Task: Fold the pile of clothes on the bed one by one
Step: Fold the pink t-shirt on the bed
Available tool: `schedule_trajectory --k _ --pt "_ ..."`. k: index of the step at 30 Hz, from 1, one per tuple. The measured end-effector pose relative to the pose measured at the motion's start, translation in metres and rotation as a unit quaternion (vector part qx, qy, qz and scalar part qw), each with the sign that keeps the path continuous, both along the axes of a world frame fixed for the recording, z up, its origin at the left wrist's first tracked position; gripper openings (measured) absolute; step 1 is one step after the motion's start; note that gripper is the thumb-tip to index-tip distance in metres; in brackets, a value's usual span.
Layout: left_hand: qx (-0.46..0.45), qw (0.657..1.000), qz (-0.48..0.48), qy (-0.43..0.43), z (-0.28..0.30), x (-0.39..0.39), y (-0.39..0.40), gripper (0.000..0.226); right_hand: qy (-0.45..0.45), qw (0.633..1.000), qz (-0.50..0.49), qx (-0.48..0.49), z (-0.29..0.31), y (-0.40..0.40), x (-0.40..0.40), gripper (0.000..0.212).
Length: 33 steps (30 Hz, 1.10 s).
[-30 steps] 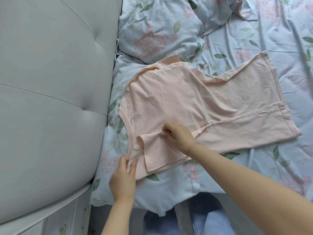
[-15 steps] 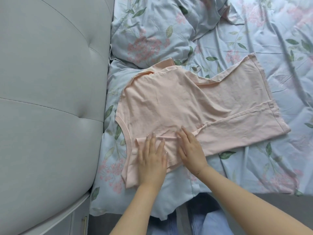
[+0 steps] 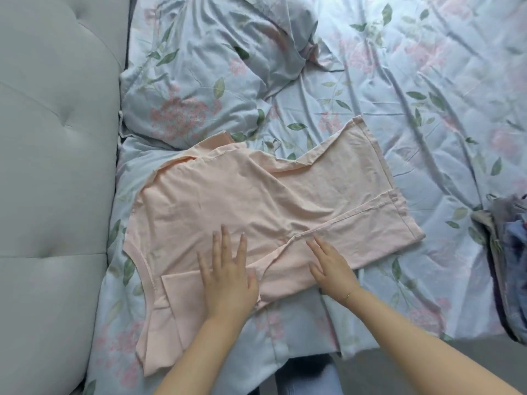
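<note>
A pale peach T-shirt (image 3: 242, 201) lies spread on the floral bedsheet (image 3: 427, 95), its neck toward the headboard and its hem to the right. Its near side and sleeve are folded inward over the body. My left hand (image 3: 228, 276) presses flat on the folded sleeve with straight, spread fingers. My right hand (image 3: 330, 263) lies flat on the folded near edge, fingers straight and pointing up-left. A pile of mixed grey and blue clothes (image 3: 510, 252) sits at the right edge, partly cut off.
A padded grey headboard (image 3: 57, 166) fills the left side. A floral pillow (image 3: 205, 81) lies behind the shirt. The bed's near edge runs below my forearms, with my legs in blue showing under it.
The left hand let go of the sleeve edge and moved right onto the fold. Both hands went from pinching the fabric to pressing it flat, and the right hand slid right along the fold.
</note>
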<state>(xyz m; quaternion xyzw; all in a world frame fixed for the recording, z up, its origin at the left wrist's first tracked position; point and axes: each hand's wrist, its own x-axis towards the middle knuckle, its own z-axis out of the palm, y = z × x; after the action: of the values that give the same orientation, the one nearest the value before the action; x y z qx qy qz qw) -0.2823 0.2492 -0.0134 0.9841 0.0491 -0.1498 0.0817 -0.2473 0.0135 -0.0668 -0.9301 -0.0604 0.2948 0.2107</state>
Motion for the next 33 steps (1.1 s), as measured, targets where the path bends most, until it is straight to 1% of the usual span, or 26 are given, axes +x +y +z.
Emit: schedule_trajectory --k 2,5,7,9,11,12,14,16,18,20,21,23,25,27,29,31,33 --pt "-0.02 0.999 -0.029 0.017 0.005 0.043 -0.025 0.075 -0.007 1.0 0.023 -0.01 0.002 -0.022 0.031 0.056" --pt "-0.018 0.998 -0.041 0.047 0.005 0.109 -0.05 0.057 -0.032 0.998 0.042 -0.016 0.004 -0.05 0.087 0.056" --pt "-0.008 0.999 -0.039 0.028 0.004 0.151 -0.057 0.049 -0.043 0.997 0.052 -0.035 0.004 -0.064 0.128 0.055" --pt "-0.015 0.999 -0.041 -0.01 -0.003 0.19 -0.06 0.041 -0.06 0.993 0.076 -0.065 0.002 -0.073 0.171 0.054" --pt "-0.031 0.998 -0.053 -0.032 -0.015 0.223 -0.06 0.04 -0.085 0.989 0.097 -0.077 -0.002 -0.078 0.215 0.056" --pt "-0.022 0.997 -0.065 -0.032 -0.023 0.236 -0.058 0.043 -0.096 0.987 0.101 -0.078 -0.005 -0.08 0.234 0.059" --pt "0.025 0.995 -0.093 -0.015 -0.039 0.255 -0.056 0.053 -0.122 0.981 0.116 -0.101 -0.012 -0.083 0.268 0.07" --pt "0.07 0.992 -0.108 0.013 -0.052 0.266 -0.052 0.058 -0.13 0.973 0.134 -0.133 -0.017 -0.085 0.296 0.074" --pt "0.102 0.988 -0.106 0.041 -0.06 0.271 -0.047 0.055 -0.125 0.969 0.139 -0.159 -0.025 -0.09 0.316 0.072" --pt "0.111 0.988 -0.097 0.053 -0.068 0.274 -0.039 0.045 -0.139 0.962 0.141 -0.19 -0.035 -0.098 0.331 0.065" --pt "0.103 0.99 -0.089 0.039 -0.071 0.275 -0.035 0.037 -0.154 0.956 0.139 -0.206 -0.039 -0.104 0.337 0.059" --pt "0.055 0.997 -0.055 -0.008 -0.07 0.276 -0.027 0.02 -0.182 0.95 0.125 -0.222 -0.042 -0.114 0.352 0.042" --pt "-0.004 0.998 -0.025 -0.056 -0.061 0.277 -0.022 0.009 -0.224 0.95 0.096 -0.195 -0.034 -0.124 0.368 0.027" --pt "-0.055 0.995 -0.019 -0.083 -0.047 0.276 -0.019 0.014 -0.285 0.943 0.075 -0.158 -0.021 -0.136 0.376 0.019" --pt "-0.085 0.99 -0.043 -0.101 -0.031 0.27 -0.015 0.022 -0.343 0.927 0.071 -0.137 -0.008 -0.151 0.369 0.017" --pt "-0.105 0.985 -0.092 -0.106 -0.014 0.258 -0.011 0.029 -0.368 0.919 0.07 -0.126 0.005 -0.169 0.347 0.012" --pt "-0.124 0.976 -0.15 -0.099 0.0 0.24 -0.01 0.032 -0.373 0.917 0.067 -0.124 0.015 -0.189 0.312 0.01"
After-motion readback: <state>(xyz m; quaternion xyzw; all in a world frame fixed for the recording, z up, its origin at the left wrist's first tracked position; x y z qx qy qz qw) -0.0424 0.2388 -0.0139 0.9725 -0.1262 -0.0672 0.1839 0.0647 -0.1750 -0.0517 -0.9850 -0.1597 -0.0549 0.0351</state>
